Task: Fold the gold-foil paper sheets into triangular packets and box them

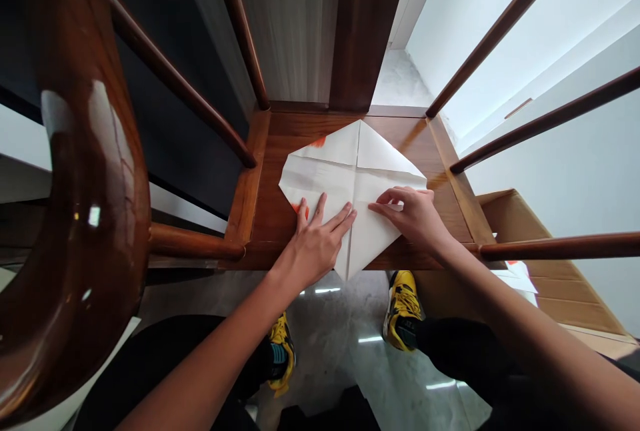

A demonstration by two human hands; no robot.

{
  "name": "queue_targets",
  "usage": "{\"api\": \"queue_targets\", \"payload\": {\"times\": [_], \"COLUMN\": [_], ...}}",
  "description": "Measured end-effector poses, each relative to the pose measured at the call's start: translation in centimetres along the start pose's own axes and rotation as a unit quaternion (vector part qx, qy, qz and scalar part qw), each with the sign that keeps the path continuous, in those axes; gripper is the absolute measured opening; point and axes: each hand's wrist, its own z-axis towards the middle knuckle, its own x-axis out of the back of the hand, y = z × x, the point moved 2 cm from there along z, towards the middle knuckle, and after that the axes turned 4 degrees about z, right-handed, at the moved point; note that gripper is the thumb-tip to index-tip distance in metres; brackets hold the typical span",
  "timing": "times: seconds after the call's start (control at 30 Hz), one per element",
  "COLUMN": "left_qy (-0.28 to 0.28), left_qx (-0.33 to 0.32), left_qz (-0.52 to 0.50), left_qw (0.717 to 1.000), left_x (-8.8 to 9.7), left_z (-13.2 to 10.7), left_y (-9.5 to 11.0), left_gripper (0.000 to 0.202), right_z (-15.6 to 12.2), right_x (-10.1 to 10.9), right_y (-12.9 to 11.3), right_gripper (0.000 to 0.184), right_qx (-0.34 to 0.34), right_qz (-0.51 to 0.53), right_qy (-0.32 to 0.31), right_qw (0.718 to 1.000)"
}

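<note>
A white sheet of paper with folded corners lies on the wooden seat of a chair, its lower point sticking out past the front edge. A crease runs down its middle, and orange-red marks show at its left side. My left hand rests flat on the paper's lower left part, fingers spread, pressing it against the seat. On the right half of the paper, my right hand is closed, with thumb and fingertips pinched together at the paper's surface. Its curled fingers partly hide what lies between them.
The brown wooden seat is bordered by chair spindles, with a thick curved armrest close on the left. A cardboard box with white papers inside stands at the right. Yellow shoes are on the grey floor below.
</note>
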Motion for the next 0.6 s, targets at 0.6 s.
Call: {"api": "queue_targets", "payload": {"times": [0.6], "left_qy": [-0.016], "left_qx": [-0.012], "left_qz": [0.067], "left_qw": [0.998], "left_x": [0.1], "left_z": [0.0], "left_y": [0.4], "left_gripper": [0.069], "right_z": [0.5], "right_x": [-1.4], "right_y": [0.4], "right_gripper": [0.04], "right_qx": [-0.02], "right_qz": [-0.027], "right_qy": [0.028], "right_qw": [0.999]}}
